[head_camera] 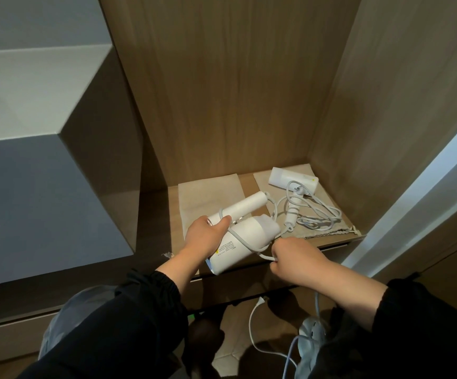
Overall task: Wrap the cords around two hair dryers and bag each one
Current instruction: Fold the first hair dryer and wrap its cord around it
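On shelf: two dryers [245, 236] [294, 179], two bags [208, 192] [328, 228] (left grip [205, 231] holds one, right [294, 258] its cord [265, 257]).

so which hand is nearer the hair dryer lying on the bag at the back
Right. The right hand sits just in front of that hair dryer and its bag; the left hand is further left, gripping the other dryer.

hair dryers [245, 236] white; bags [211, 198] beige; sleeves [129, 318] black; shelf [246, 187] seemingly wood-grain
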A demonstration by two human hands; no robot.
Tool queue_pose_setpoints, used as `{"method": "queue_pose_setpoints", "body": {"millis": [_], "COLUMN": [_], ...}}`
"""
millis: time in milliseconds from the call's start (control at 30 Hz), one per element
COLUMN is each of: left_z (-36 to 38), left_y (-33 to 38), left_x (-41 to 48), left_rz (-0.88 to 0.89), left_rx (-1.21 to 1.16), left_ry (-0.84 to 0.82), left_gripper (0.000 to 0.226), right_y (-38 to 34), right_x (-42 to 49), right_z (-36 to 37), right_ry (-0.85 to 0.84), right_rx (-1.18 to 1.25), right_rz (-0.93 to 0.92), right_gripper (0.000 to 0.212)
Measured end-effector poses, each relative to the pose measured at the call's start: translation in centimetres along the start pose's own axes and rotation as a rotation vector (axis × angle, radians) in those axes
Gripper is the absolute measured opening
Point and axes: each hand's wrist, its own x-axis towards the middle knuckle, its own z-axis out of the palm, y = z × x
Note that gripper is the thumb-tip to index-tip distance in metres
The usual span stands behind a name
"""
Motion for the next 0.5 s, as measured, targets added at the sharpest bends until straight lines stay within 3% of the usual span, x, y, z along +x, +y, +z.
{"method": "queue_pose_setpoints", "body": {"millis": [367,500], "left_z": [-0.2,-0.8], "left_y": [0.9,1.4], "left_x": [-0.6,-0.5], "left_rz": [0.152,0.215], "left_rx": [0.173,0.237], "left_ry": [-0.044,-0.116], "left_gripper": [0.037,0.044], "right_y": [-0.5,-0.2], "right_x": [-0.2,-0.5], "right_z": [-0.8,-2.2], "right_ry": [-0.038,-0.206], "right_rx": [-0.063,0.008], "right_rz": [-0.108,-0.17], "right_gripper": [0.036,0.026]}}
